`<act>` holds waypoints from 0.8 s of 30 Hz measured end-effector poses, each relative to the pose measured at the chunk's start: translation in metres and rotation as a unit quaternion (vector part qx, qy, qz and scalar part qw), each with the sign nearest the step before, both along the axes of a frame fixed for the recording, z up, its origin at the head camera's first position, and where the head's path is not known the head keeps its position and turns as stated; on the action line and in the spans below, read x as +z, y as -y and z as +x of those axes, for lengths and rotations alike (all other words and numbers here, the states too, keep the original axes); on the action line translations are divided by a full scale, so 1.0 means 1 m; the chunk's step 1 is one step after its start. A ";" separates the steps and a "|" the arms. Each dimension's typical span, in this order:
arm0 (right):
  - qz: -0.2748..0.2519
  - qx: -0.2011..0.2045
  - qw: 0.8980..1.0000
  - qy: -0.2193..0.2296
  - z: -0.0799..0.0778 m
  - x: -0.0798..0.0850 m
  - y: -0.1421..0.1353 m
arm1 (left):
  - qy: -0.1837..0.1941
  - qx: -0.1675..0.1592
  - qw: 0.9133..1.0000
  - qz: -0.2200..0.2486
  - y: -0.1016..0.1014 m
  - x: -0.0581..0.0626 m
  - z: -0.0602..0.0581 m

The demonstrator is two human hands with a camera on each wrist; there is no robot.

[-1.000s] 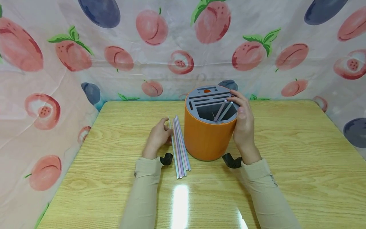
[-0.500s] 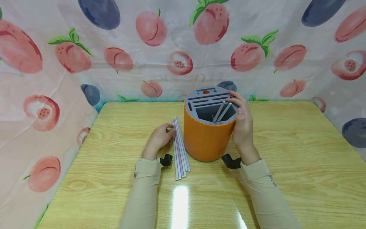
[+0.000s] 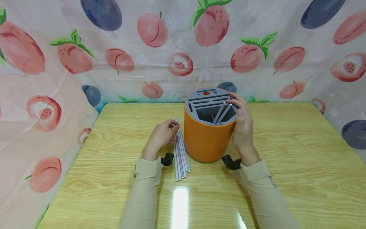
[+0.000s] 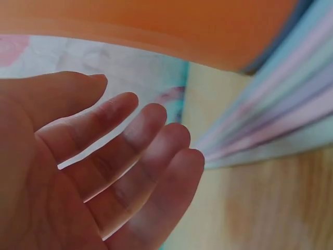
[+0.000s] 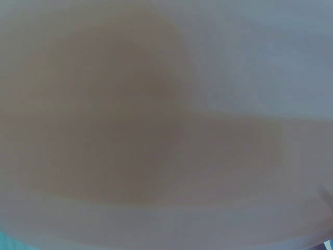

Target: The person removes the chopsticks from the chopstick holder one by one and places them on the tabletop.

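Presently, your left grip (image 3: 161, 135) is loose over the far ends of the slim pastel sticks (image 3: 180, 159), fingers softly bent and thumb apart; in the head view it covers some of those ends, and you can't tell whether the fingertips touch them. The sticks lie side by side on the wood-grain counter (image 3: 286, 152), just left of the orange cylindrical organizer (image 3: 208, 140). Your right grip (image 3: 243, 127) rests relaxed against the organizer's right side, fingers reaching onto its grey slotted top (image 3: 196, 96) and hiding part of the rim. Two upright sticks (image 3: 219, 112) lean in the large compartment (image 3: 203, 114), their lower ends sunk out of sight. Your left wrist view cuts off the organizer and blurs the nearer sticks; your right wrist view is a brownish-grey smear.
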State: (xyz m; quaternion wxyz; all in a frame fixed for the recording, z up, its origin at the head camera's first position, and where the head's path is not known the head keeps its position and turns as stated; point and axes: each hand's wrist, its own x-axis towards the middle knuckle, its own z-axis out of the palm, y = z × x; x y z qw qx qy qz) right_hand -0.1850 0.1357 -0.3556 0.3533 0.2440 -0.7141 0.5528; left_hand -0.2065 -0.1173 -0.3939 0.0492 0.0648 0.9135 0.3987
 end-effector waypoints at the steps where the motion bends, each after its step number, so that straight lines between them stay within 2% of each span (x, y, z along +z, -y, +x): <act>1: 0.000 0.000 1.000 -0.001 0.000 0.000 0.000 | -0.007 -0.003 1.000 0.002 0.000 0.003 0.001; 11: 0.004 0.000 1.000 -0.005 0.000 0.001 0.000 | -0.092 -0.018 0.995 0.015 -0.006 0.033 0.012; 17: 0.006 -0.001 1.000 -0.005 -0.001 0.001 -0.001 | -0.117 -0.017 0.992 0.037 -0.011 0.049 0.020; 24: 0.008 -0.002 1.000 -0.007 -0.001 0.002 -0.001 | -0.148 -0.012 0.989 0.024 -0.015 0.059 0.025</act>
